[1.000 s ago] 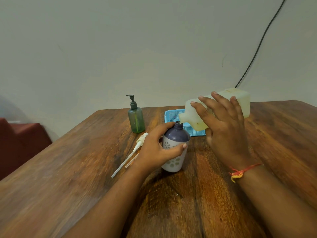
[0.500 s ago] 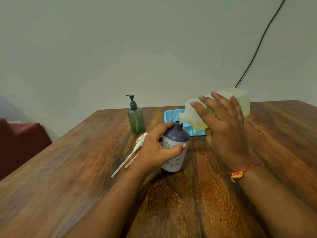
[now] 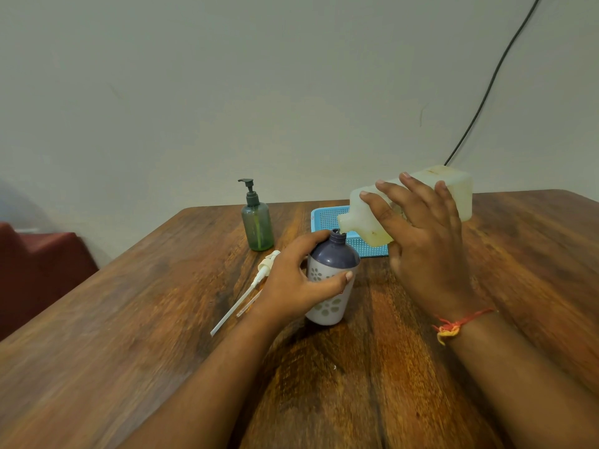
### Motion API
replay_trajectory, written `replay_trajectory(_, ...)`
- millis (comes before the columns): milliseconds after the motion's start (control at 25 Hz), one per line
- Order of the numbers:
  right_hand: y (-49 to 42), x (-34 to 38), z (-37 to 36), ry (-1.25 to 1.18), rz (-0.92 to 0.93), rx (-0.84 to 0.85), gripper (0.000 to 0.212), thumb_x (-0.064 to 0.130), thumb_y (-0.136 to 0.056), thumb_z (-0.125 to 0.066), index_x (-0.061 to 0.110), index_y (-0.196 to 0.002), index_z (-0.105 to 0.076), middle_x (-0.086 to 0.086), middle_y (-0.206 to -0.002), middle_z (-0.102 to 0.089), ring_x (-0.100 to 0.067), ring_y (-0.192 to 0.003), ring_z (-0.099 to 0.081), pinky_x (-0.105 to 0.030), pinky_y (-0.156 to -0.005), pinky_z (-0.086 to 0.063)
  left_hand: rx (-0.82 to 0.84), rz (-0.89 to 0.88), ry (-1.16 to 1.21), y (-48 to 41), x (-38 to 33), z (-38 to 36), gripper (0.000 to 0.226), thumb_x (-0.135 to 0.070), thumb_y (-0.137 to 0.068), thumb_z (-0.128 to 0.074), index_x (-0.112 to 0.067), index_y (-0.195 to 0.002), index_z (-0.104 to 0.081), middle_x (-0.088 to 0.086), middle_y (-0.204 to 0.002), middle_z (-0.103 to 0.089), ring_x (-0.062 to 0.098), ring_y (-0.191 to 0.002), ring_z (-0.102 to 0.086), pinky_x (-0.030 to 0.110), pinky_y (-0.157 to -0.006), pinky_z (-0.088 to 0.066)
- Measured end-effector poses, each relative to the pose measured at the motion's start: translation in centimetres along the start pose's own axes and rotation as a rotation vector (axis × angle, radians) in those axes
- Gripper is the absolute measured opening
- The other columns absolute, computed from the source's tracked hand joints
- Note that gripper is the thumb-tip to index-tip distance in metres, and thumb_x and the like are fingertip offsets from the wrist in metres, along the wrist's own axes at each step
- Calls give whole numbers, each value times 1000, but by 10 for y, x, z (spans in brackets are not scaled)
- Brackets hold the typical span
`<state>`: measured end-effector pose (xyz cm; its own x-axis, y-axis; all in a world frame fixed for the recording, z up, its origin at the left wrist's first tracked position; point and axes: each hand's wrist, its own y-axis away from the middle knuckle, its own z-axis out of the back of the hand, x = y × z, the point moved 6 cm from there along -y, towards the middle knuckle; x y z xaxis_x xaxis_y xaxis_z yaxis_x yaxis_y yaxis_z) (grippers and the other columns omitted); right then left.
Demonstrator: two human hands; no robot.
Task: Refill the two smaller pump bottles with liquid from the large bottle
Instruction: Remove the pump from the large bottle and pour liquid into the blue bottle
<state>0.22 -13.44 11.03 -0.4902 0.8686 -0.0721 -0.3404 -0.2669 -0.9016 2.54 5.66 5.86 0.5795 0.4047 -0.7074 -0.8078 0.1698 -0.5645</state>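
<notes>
Tipping the large bottle [image 3: 418,202] with right hand [image 3: 424,251] fingers [image 3: 387,197] spread across its side, a person holds its spout at the open neck of the purple-and-white bottle [image 3: 332,277], gripped by curled left hand [image 3: 291,283] fingers. A removed pump [image 3: 249,286] lies just beyond the left knuckles; the green pump bottle [image 3: 257,222] stands farther back.

Wooden table [image 3: 129,335], purple bottle [image 3: 334,257] upright at its middle, loose pump [image 3: 259,277] lying just left of it, green bottle [image 3: 257,225] behind-left, blue tray [image 3: 327,218] just behind
</notes>
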Motion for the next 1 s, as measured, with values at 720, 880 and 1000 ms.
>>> replay_trajectory(720,26,-40,-32,-385,-566,174,72,64,-69,-80,35,-126,-47,8,-116,-61,-15,-96,-61,-38,-64,-59,-52,41,94,0,7,4,62,-35,-71,-87,-37,-127,-59,-14,-121,-68,5,-112,-67,24,-85,-60)
replay_trajectory(880,35,-47,-44,-517,-686,200,78,65,-64,-81,38,-127,-45,13,-118,-60,-10,-98,-62,-40,-68,-62,-44,56,110,1,4,6,61,-43,-68,-86,-50,-119,-54,-29,-120,-64,-3,-112,-65,15,-81,-56)
replay_trajectory(1000,36,-46,-47,-567,-724,195,81,66,-61,-81,41,-127,-42,22,-112,-55,-4,-93,-61,-36,-67,-62,-39,66,107,0,7,6,62,-48,-66,-87,-52,-118,-53,-28,-120,-63,-6,-113,-63,14,-81,-56)
